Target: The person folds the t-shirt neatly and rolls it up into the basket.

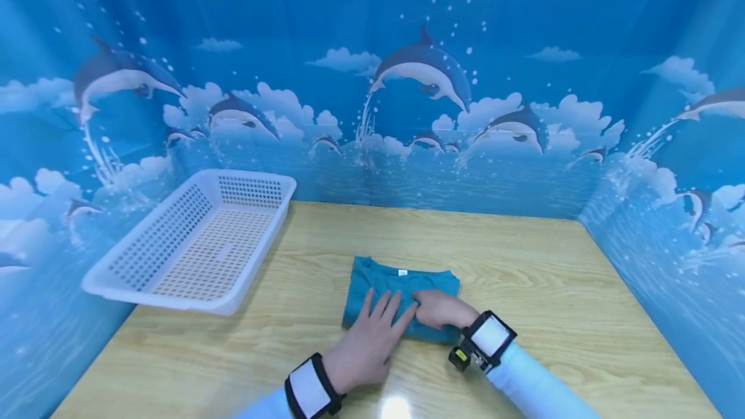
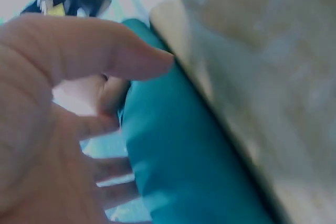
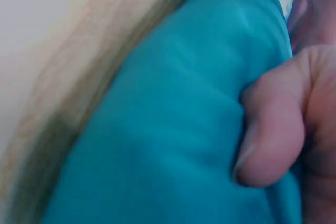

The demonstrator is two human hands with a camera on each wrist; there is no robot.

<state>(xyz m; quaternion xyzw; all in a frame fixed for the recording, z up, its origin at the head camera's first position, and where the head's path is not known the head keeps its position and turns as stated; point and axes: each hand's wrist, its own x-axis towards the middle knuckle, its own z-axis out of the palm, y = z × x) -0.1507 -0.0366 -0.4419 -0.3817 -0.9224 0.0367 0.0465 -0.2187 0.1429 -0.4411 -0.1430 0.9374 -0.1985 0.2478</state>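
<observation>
A teal folded garment (image 1: 372, 280) lies on the wooden table, a small white label showing at its far edge. My left hand (image 1: 369, 344) rests on its near left part with straight, spread fingers. In the left wrist view the thumb (image 2: 142, 61) lies along the near side of the teal fabric (image 2: 173, 140). The right hand (image 1: 438, 309) is on the garment's right half, its fingers curled. Up close in the right wrist view, the bent right thumb (image 3: 270, 135) presses into the fabric (image 3: 157, 129). Both hands are close together, left fingertips beside the right hand.
A white plastic basket (image 1: 256, 277) with perforated sides stands at the back left, with nothing in it. The wooden table (image 1: 524, 264) extends around the garment. Blue dolphin-print curtains (image 1: 361, 173) enclose the back and both sides.
</observation>
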